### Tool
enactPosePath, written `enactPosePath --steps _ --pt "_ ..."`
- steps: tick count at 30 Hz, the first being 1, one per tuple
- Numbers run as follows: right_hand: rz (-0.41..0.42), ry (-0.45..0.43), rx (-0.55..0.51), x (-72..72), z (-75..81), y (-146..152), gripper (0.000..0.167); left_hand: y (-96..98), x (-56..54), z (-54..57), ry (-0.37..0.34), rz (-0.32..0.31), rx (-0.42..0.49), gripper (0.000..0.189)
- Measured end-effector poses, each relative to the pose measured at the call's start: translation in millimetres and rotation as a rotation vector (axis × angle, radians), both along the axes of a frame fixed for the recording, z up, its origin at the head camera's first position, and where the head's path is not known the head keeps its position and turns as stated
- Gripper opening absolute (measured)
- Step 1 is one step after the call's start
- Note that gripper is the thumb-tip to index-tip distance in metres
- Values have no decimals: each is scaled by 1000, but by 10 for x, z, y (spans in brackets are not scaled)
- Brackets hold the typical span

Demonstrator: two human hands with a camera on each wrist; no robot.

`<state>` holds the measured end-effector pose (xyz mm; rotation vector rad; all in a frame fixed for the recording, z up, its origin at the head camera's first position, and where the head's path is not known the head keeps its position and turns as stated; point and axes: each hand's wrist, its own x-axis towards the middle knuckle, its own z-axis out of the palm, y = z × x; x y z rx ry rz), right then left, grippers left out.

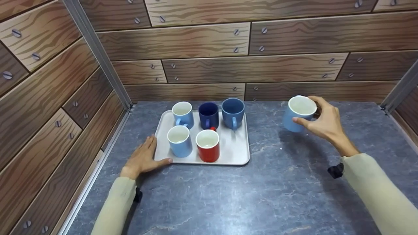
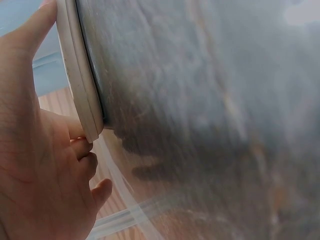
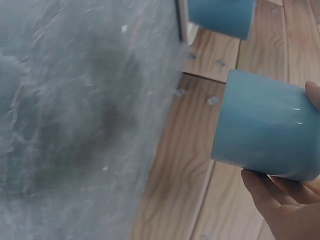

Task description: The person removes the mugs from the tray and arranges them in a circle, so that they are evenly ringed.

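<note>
My right hand grips a light blue mug with a white inside, thumb on the near side and fingers round the far side. The mug is upright, raised over the table right of the tray, with a shadow below. The right wrist view shows the blue wall of this mug. My left hand rests at the front left corner of a white tray, thumb along the front rim and fingers against the left side. In the left wrist view the hand touches the tray's edge.
On the tray stand a light blue mug, a dark blue mug and a larger mid-blue mug at the back. Another light blue mug and a red mug stand in front. Wood-patterned walls bound the grey table.
</note>
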<state>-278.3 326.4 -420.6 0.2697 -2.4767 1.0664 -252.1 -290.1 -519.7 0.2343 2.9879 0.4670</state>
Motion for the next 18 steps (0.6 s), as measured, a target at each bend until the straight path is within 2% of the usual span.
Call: enactPosePath --steps 11,18 --pt "-54 -64 22 -124 -312 187 88 -7 -5 -5 2 3 -14 130" --pt "-73 -108 44 -149 -497 274 89 5 -7 -6 7 -3 -11 131"
